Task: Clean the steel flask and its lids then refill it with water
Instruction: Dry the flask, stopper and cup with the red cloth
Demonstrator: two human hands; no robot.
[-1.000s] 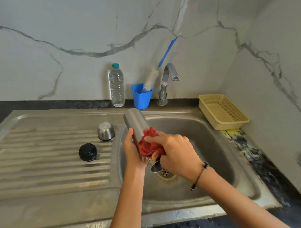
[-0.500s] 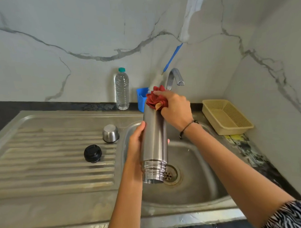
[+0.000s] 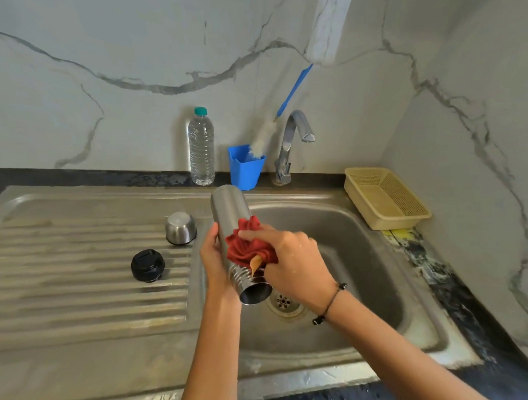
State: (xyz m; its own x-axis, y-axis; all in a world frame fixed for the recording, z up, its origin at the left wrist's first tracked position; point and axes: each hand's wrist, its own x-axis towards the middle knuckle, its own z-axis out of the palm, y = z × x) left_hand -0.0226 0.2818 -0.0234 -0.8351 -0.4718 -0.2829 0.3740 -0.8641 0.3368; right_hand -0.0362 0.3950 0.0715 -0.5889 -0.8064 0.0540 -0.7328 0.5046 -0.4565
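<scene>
Steel ridges of the draining board (image 3: 89,295) fill the left, and on them lie the two lids, apart from each other: the black inner stopper (image 3: 147,265) nearer, the steel cup lid (image 3: 181,227) behind it, mouth down. Neither is being handled now.

Just right of them, over the basin's left edge, the left hand (image 3: 212,258) grips the steel flask (image 3: 231,214) from its left side; the thumb lies along the body, but the fingers wrap behind and I cannot tell how they sit. The flask is tilted, base up and away, open threaded mouth pointing down toward the drain (image 3: 282,302).

The right hand (image 3: 291,258) presses a bunched red cloth (image 3: 246,246) against the flask's lower body, just above the threads, fingers curled round the wad and forefinger stretched over its top.

To do this wipe well, I would judge: keep the left hand's hold firm, since wet steel probably slips; run the cloth the full length; turn the flask between strokes so the hidden side is covered; work the cloth into the thread grooves, where grime likely hides. Keeping the mouth down lets drips fall into the sink (image 3: 379,285).

Behind stand a water bottle (image 3: 201,148), a blue cup (image 3: 245,169) with a bottle brush (image 3: 263,137), and the tap (image 3: 293,139); a yellow basket (image 3: 385,198) sits far right.
</scene>
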